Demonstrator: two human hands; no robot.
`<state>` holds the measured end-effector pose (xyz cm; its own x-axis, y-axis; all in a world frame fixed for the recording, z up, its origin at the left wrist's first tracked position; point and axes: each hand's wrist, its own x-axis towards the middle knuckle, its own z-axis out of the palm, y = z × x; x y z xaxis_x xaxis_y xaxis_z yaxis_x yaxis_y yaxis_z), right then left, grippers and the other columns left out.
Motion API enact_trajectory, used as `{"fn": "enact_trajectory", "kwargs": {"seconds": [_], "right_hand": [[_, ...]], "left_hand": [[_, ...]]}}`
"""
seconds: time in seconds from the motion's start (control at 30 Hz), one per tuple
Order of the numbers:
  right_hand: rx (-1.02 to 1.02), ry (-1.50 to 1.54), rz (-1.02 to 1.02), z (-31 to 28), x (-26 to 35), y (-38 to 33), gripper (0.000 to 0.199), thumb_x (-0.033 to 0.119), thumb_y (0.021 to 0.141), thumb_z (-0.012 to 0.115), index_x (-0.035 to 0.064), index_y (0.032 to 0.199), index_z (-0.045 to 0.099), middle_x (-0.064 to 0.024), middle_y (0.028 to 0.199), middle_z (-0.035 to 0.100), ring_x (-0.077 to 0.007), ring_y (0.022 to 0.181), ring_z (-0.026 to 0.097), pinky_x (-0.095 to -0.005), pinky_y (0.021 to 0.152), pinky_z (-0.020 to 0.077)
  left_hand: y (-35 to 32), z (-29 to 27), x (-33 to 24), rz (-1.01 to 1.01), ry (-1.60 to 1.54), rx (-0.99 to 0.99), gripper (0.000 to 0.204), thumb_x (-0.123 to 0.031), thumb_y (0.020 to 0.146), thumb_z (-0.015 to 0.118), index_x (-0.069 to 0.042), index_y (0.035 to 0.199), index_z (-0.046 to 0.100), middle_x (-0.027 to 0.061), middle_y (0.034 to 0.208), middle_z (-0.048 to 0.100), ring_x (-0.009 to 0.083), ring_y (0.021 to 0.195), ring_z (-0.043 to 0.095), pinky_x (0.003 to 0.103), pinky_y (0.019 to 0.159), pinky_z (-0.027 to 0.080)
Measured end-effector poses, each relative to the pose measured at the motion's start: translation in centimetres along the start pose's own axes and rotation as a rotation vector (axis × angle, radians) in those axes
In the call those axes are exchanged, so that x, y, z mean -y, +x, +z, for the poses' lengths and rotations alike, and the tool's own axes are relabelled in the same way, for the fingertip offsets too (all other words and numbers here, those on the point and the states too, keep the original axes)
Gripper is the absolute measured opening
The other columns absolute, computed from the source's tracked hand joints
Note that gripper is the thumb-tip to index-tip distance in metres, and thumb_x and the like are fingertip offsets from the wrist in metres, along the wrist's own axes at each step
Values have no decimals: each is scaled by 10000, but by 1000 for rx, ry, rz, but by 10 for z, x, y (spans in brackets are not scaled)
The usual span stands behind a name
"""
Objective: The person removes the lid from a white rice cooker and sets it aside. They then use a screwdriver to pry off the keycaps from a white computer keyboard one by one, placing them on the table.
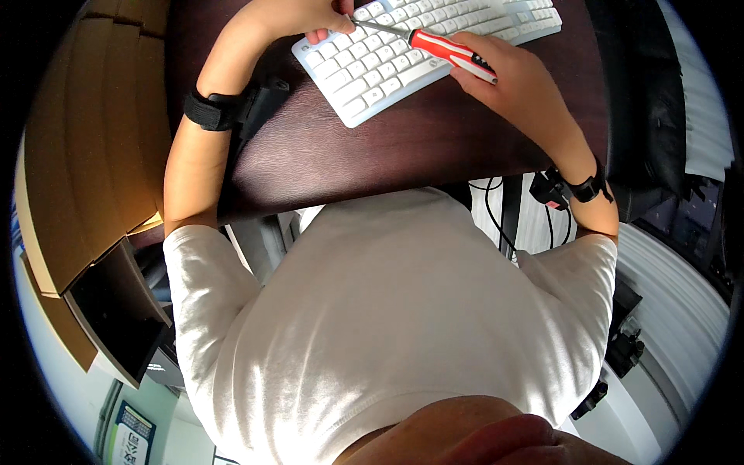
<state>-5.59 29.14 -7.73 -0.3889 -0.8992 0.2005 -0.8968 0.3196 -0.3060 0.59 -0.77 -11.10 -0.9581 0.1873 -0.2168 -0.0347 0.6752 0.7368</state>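
Observation:
A white keyboard (380, 70) with a pale blue edge lies at an angle on the dark desk. Over its keys is a screwdriver (442, 48) with a red and white handle and a thin metal shaft pointing left. My right hand (511, 74) is closed round the handle's right end. At the keyboard's far left corner, my left hand (306, 17) has its fingers curled and pinched beside the screwdriver's tip. What sits between those fingers is too small to make out, and the frame's top edge cuts off part of that hand.
The dark brown desk (310, 167) has its near edge against my body. Cardboard boxes (97, 147) are stacked at the left. A black padded object (643, 101) stands along the desk's right side. Black cables (496, 217) hang below the desk. Both wrists carry black straps (209, 111).

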Motion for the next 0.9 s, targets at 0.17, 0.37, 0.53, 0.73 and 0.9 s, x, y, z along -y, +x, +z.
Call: {"fn": "enact_trajectory", "kwargs": {"seconds": [0.17,0.37,0.53,0.73,0.9], "right_hand": [[-27,187,62,9,-10,-8,326,224,879,660,50,1150,607,-159,971,667,-310,854,657,-359,739,515],[-72,402,286,4,-29,-25,316,195,906,638,11,1162,606,-135,1005,680,-211,871,659,-309,775,497],[-208,549,404,24,-68,-38,326,205,934,617,-5,1182,601,-77,973,670,-137,839,618,-280,740,487],[-309,990,627,42,-94,-47,358,193,943,608,-14,1234,584,-24,902,618,-32,657,482,-190,546,371],[-302,1010,567,45,-96,-48,373,200,948,602,-15,1251,577,-18,911,610,-20,647,461,-181,531,354]], "left_hand": [[1,1,-6,16,39,-40,156,-108,817,705,14,896,648,61,709,633,106,593,605,253,528,516],[0,-25,-8,35,-11,-167,121,-75,896,633,35,943,651,60,736,631,100,645,596,250,560,515],[42,-72,25,85,355,-350,153,-96,881,646,-17,1005,691,92,757,673,140,603,614,303,570,507],[78,-104,78,-1,663,-312,209,-145,823,676,-79,1021,697,130,875,701,304,810,667,400,748,518],[84,-101,76,-113,634,-148,222,-120,825,665,-76,1041,676,128,928,694,285,841,663,383,761,520]]}}
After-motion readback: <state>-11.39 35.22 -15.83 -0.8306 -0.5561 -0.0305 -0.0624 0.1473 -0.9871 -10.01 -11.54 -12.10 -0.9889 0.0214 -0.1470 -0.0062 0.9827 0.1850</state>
